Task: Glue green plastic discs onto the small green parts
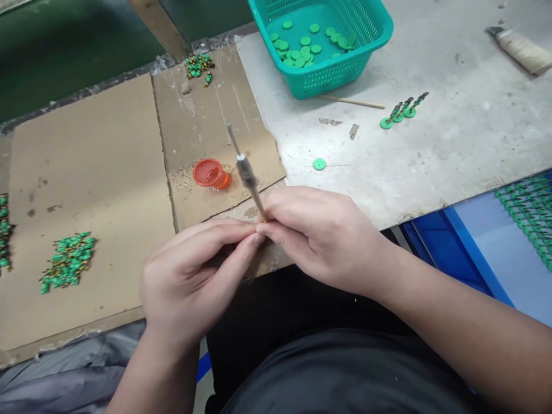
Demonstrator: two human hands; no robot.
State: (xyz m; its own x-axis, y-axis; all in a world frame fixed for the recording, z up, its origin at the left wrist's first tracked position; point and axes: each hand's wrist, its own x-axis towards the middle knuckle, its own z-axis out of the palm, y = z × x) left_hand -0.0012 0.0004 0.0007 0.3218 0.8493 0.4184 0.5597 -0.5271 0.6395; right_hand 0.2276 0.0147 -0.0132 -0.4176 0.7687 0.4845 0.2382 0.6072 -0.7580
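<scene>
The fingers of the right hand (pixel 319 233) and left hand (pixel 194 276) pinch a slim stick-handled tool (pixel 254 187) upright at its lower end, above the bench edge. Sideways tilt could swing its shaft into the red cup (pixel 209 172), spilling liquid onto the cardboard (pixel 196 123).

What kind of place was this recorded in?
Probably a small craft workshop or assembly bench: a teal basket holds loose green discs, sorted piles of small green pieces lie on worn cardboard, and rows of similar green parts fill a side tray.
</scene>
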